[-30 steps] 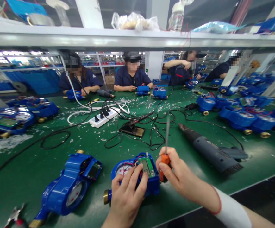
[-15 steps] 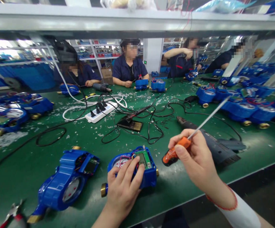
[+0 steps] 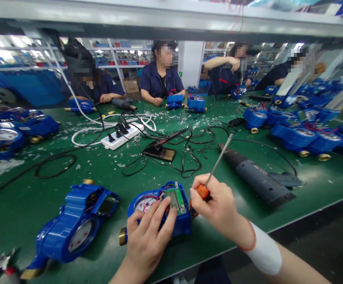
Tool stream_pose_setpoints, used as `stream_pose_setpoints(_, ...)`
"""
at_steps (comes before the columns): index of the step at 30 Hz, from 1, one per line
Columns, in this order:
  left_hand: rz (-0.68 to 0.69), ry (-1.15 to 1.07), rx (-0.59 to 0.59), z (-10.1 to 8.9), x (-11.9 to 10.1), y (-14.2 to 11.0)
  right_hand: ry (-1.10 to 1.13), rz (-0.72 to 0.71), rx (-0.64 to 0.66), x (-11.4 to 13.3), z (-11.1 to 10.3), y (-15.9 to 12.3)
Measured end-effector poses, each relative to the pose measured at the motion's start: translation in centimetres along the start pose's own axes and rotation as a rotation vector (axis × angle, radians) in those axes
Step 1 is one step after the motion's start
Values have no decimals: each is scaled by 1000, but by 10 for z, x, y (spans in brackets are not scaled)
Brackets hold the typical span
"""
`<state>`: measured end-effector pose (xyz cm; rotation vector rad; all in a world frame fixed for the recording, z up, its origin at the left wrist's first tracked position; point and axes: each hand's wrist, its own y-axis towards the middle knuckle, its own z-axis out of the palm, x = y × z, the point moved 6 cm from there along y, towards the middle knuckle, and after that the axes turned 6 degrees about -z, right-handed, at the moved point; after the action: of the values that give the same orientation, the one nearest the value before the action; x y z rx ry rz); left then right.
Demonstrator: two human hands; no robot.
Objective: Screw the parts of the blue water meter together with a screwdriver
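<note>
Here, left hand (image 3: 147, 238): fingers part-spread on the blue meter (image 3: 183, 225), likely steadying it.
Right hand (image 3: 218, 201): fingers curled round a screwdriver (image 3: 202, 191) beside the meter, tip raised, likely for clearance.

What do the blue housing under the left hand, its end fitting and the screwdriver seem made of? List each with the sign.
Blue housing: glossy plastic or painted metal; the smooth, even colour fits both.
End fitting: probably brass, judging by its yellow, metallic sheen.
Screwdriver: shaft likely steel, grey and shiny; handle probably plastic, given its solid orange colour.
</note>
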<state>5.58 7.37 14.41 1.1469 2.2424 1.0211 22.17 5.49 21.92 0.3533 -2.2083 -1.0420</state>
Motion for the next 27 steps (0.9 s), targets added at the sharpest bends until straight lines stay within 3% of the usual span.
stream_pose_setpoints(4, 5, -2, -13, 0, 0, 2, -84, 29, -118, -1, -11, 3)
stream_pose_setpoints(9, 7, -6, -22, -3, 0, 3, 25, 17, 141, -1, 6, 6)
stream_pose_setpoints(13, 21, -1, -22, -5, -1, 3, -90, -19, -82, 4, -8, 10)
stream_pose_setpoints(17, 28, -8, -27, -6, -1, 3, -5, -19, 75, 5, 3, 8)
stream_pose_setpoints(21, 25, 2, -14, -6, -1, 3, -82, 0, -122, 4, -11, 7)
stream_pose_setpoints(25, 31, -4, 11, -4, -1, 2, 45, 17, 134, -1, 5, 7)
stream_pose_setpoints(27, 29, -17, 8, -4, 1, 2, 13, 63, 14, -5, -3, 7)
